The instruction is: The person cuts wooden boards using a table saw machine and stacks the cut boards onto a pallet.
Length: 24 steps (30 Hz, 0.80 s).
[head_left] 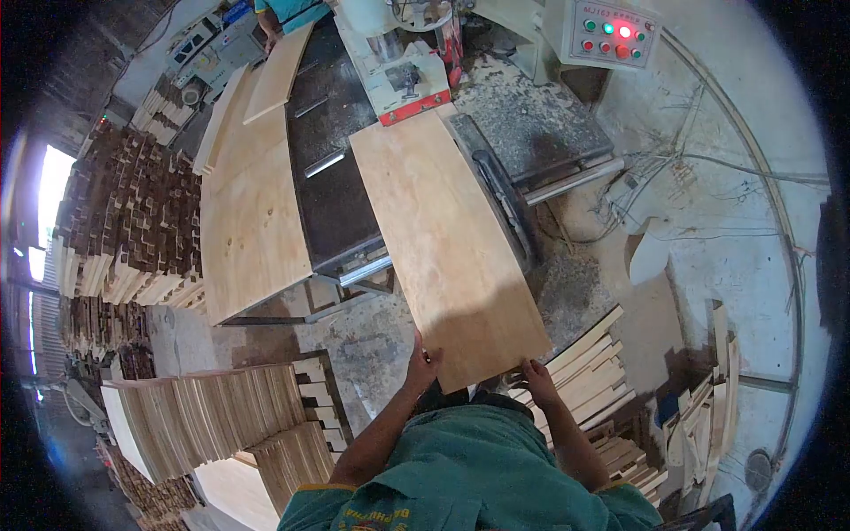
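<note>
A long, pale wooden board (452, 239) lies lengthwise from the machine to my body. Its far end meets the red-edged guard of the machine (414, 108), and its near end overhangs the dark table (341, 208). At the board's near left corner, my left hand (423, 365) grips the edge with fingers closed round it. My right hand (537, 382) holds the near right corner, its fingers partly under the board.
A co-worker (292, 12) stands at the far end beside another board (279, 73). Stacked wood (133, 212) rises at left, cut panels (212, 411) lie lower left, and strips (593, 376) lie at right. A control panel (611, 37) is upper right.
</note>
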{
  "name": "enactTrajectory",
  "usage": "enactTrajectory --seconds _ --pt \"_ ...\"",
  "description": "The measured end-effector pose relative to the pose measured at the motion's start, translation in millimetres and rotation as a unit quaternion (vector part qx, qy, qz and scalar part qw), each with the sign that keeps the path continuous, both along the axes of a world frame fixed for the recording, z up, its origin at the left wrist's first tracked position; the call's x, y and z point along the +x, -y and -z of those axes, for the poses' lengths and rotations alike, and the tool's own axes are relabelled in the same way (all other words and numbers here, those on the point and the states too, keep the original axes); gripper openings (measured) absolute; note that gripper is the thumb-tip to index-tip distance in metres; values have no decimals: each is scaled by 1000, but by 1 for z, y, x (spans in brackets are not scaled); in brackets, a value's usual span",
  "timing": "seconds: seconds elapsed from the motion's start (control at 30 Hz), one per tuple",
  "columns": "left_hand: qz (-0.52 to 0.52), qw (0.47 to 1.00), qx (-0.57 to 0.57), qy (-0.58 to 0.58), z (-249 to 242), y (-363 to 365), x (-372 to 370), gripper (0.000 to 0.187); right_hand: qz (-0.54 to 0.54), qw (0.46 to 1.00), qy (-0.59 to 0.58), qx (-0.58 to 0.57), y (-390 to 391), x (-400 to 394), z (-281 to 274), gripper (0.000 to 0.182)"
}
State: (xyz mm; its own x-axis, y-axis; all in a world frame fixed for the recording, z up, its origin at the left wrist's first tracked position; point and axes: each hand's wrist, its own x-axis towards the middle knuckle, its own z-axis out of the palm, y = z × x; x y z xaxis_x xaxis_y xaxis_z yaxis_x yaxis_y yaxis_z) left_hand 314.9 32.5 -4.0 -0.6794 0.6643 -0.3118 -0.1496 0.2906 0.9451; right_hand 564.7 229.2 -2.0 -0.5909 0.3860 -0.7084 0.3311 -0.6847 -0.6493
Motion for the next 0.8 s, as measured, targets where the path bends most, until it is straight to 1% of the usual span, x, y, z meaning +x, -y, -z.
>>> enactTrajectory --seconds 0.03,0.17,0.23,0.27,0.3,0.33,0.37,0.4,0.43,0.47,0.5,0.57,0.6,0.67,0.7,0.77,0.8 --pt "-6 999 31 29 0 -3 -7 86 8 1000 -7 6 -1 -7 10 38" --pt "-36 995 78 52 1 -19 -39 83 17 1000 -1 16 -12 -38 48 39" --pt "7 996 -51 -71 -11 -26 -58 81 26 999 3 18 -21 -62 35 39" --pt "9 996 -49 -70 -13 -33 -68 81 35 999 6 18 -25 -75 26 40" --pt "-11 998 -36 -42 -8 -39 -79 81 37 999 7 20 -28 -86 31 40" --pt "-31 999 -24 -14 -4 -43 -89 81 28 997 27 59 -31 -98 41 40" --pt "-29 999 -21 -12 1 -45 -98 81 19 994 48 98 -34 -106 50 41" --pt "-18 999 -38 -24 5 -46 -108 83 21 993 49 101 -36 -115 41 41" --pt "-6 998 -55 -37 8 -49 -118 84 36 995 25 88 -38 -126 28 41" --pt "-5 998 -52 -37 11 -51 -126 84 51 996 1 76 -42 -139 16 42" --pt "-13 998 -50 -37 11 -54 -133 86 52 996 3 79 -45 -149 13 42" --pt "-18 998 -45 -37 12 -61 -149 87 17 990 75 116 -51 -169 5 44" --pt "-23 998 -21 -59 12 -66 -158 88 19 990 77 119 -54 -179 1 44" --pt "-26 997 6 -78 12 -72 -173 89 30 992 94 82 -59 -197 -7 47" --pt "-30 995 6 -91 14 -76 -182 90 32 991 96 85 -61 -204 -5 47" --pt "-30 994 9 -104 15 -79 -198 91 41 985 91 140 -63 -220 1 51" --pt "-16 985 -54 -161 10 -81 -207 93 44 984 92 143 -65 -229 -5 51"
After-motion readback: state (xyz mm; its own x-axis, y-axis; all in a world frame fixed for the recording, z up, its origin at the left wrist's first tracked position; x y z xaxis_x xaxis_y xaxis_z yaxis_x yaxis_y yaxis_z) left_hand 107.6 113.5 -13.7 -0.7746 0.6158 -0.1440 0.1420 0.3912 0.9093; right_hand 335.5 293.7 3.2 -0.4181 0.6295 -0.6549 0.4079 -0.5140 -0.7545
